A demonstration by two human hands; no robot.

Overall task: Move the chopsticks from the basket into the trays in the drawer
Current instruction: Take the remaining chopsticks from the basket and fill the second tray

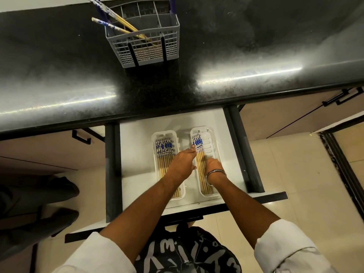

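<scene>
Two blue-and-white-topped chopsticks (115, 22) are still standing in the grey basket (149, 48) on the dark counter (236, 56), leaning toward the upper left with their patterned ends poking out over the rim, while the rest are lying flat in two clear trays in the open drawer (134, 138), long axes running away from the person, patterned ends at the far end. The left tray (155, 136) is looking full across its width; the right tray (213, 138) is holding a row along its left side only, with bare slots showing on its right. The left hand (182, 164) is reaching across to the right tray, fingers extended and a fingertip touching the patterned ends there, apparently nudging them level; it is gripping nothing. The right hand (213, 166), a bangle on its wrist, is resting curled over the middle of the same row, and whether it is pinching a stick cannot be told. The remaining pair lies well apart, straight ahead and up to the left of both hands, so the left hand is likely nearer for the next reach.
</scene>
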